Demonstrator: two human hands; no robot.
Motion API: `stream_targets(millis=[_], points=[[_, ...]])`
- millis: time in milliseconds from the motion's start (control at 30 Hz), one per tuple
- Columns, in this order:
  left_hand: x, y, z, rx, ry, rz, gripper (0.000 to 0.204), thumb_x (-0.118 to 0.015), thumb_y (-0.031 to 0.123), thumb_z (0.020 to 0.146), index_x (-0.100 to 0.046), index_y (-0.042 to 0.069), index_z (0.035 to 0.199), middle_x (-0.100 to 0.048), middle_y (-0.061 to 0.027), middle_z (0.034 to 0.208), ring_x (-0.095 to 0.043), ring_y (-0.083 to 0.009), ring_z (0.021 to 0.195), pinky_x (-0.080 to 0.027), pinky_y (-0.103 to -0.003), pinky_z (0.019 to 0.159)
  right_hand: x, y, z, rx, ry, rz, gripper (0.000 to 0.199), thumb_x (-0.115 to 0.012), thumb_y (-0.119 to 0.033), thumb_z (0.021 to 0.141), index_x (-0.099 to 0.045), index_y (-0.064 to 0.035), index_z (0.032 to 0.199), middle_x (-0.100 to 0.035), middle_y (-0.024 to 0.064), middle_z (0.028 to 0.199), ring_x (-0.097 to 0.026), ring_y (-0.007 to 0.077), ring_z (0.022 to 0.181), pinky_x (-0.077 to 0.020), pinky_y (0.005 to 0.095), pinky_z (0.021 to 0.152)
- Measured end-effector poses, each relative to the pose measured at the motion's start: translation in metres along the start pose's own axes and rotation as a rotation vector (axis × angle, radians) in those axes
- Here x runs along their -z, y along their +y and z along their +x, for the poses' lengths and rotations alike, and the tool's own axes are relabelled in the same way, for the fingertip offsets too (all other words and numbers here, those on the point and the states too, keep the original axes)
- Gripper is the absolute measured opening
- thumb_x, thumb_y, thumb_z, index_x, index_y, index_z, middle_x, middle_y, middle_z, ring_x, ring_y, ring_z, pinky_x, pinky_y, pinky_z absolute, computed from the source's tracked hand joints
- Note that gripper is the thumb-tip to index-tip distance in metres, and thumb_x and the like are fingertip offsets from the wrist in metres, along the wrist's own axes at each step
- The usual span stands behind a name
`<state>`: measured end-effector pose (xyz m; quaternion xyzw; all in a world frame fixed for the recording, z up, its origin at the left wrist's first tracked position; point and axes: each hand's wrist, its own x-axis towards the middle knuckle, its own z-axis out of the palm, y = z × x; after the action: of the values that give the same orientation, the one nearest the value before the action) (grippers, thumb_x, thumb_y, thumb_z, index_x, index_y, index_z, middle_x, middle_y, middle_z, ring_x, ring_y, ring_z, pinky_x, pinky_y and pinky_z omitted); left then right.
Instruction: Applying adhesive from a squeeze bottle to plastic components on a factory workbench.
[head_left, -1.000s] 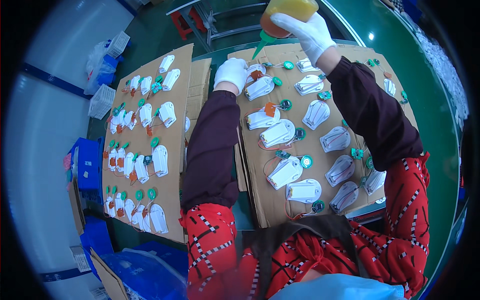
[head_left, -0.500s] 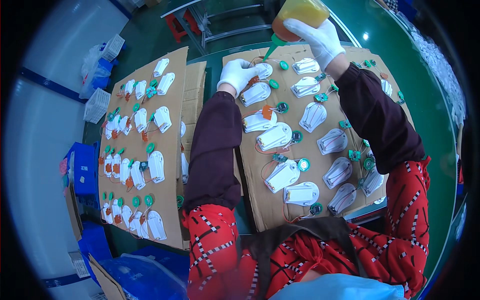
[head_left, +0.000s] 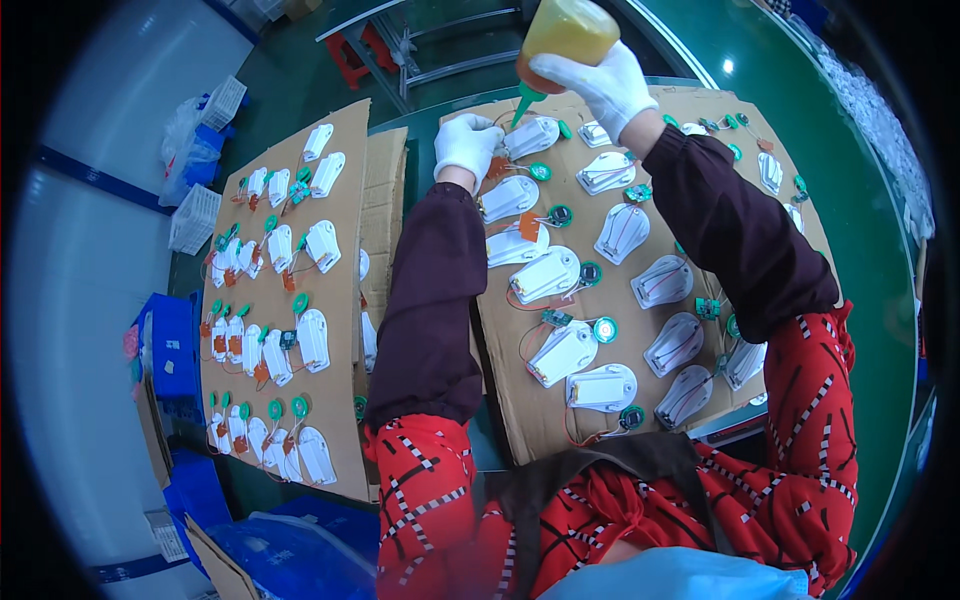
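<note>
My right hand (head_left: 604, 88), in a white glove, is wrapped round a squeeze bottle (head_left: 572, 42) of yellowish liquid. The bottle is tipped over, and its green nozzle (head_left: 526, 102) points down at the far left of the right cardboard sheet (head_left: 590, 290). Just left of the nozzle tip, my gloved left hand (head_left: 466, 148) has its fingertips pinched together; what they hold is too small to tell. Beside those fingers lies a white plastic housing (head_left: 533, 138) with thin wires. An orange piece (head_left: 500, 166) and a green round part (head_left: 540, 172) lie close below.
Rows of white housings with wires, green discs and small circuit boards cover both the right sheet and the left cardboard sheet (head_left: 345, 190). White baskets (head_left: 194, 218) and blue bins (head_left: 170, 345) stand at the left. Beyond the table are a metal frame (head_left: 460, 75) and a red stool (head_left: 362, 55).
My right hand has shifted left with the bottle, bringing the nozzle closer to my left fingers. My left hand has moved slightly left, and the housing beside it has turned a little.
</note>
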<state>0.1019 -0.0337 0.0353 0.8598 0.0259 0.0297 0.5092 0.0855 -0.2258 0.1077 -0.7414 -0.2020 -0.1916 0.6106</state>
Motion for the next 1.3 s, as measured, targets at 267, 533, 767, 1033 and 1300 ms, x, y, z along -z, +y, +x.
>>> stream_targets(millis=[267,533,767,1033,1300], points=[[0.003,-0.004,-0.002,0.037,0.015,-0.068,0.017,-0.064,0.004,0.075,-0.065,-0.004,0.09,-0.065,-0.0105,0.082,-0.063,-0.0152,0.07,-0.051,-0.025,0.065,-0.022,0.0,-0.011,-0.069,-0.001,-0.105,0.064,-0.076,-0.038,0.068,-0.047,-0.0088,0.118,-0.057,0.0102,0.111,-0.056,0.0235,0.103,-0.0448,0.0314,0.091],[0.009,-0.01,-0.002,-0.062,0.021,0.128,0.018,-0.066,0.008,0.074,-0.065,-0.001,0.09,-0.066,-0.0093,0.083,-0.062,-0.0135,0.072,-0.049,-0.026,0.067,-0.03,0.009,-0.009,-0.051,-0.008,-0.125,0.067,-0.076,-0.04,0.068,-0.046,-0.0095,0.119,-0.057,0.0111,0.112,-0.056,0.0252,0.103,-0.0443,0.0323,0.092],[0.009,-0.006,-0.009,-0.092,0.032,0.189,0.018,-0.068,0.014,0.072,-0.067,0.002,0.086,-0.066,-0.0128,0.082,-0.063,-0.0226,0.074,-0.048,-0.03,0.07,-0.03,0.008,-0.01,-0.05,-0.008,-0.153,0.064,-0.077,-0.036,0.068,-0.048,-0.0087,0.119,-0.058,0.0097,0.111,-0.057,0.0228,0.103,-0.0455,0.0312,0.09],[0.01,-0.011,-0.005,-0.151,-0.055,0.181,0.017,-0.06,0.006,0.079,-0.061,-0.002,0.093,-0.065,-0.009,0.083,-0.06,-0.0127,0.074,-0.046,-0.025,0.068,-0.034,0.02,-0.008,-0.002,0.024,-0.135,0.064,-0.077,-0.037,0.068,-0.049,-0.0084,0.118,-0.059,0.0092,0.11,-0.058,0.0214,0.101,-0.0454,0.0305,0.09],[0.01,-0.01,-0.008,-0.145,-0.023,0.169,0.015,-0.061,0.006,0.078,-0.062,-0.003,0.09,-0.065,-0.0096,0.081,-0.061,-0.0137,0.071,-0.047,-0.026,0.067,-0.032,0.019,-0.011,-0.048,-0.015,-0.133,0.065,-0.077,-0.038,0.066,-0.049,-0.009,0.118,-0.058,0.0092,0.11,-0.058,0.0219,0.101,-0.0456,0.031,0.09]])
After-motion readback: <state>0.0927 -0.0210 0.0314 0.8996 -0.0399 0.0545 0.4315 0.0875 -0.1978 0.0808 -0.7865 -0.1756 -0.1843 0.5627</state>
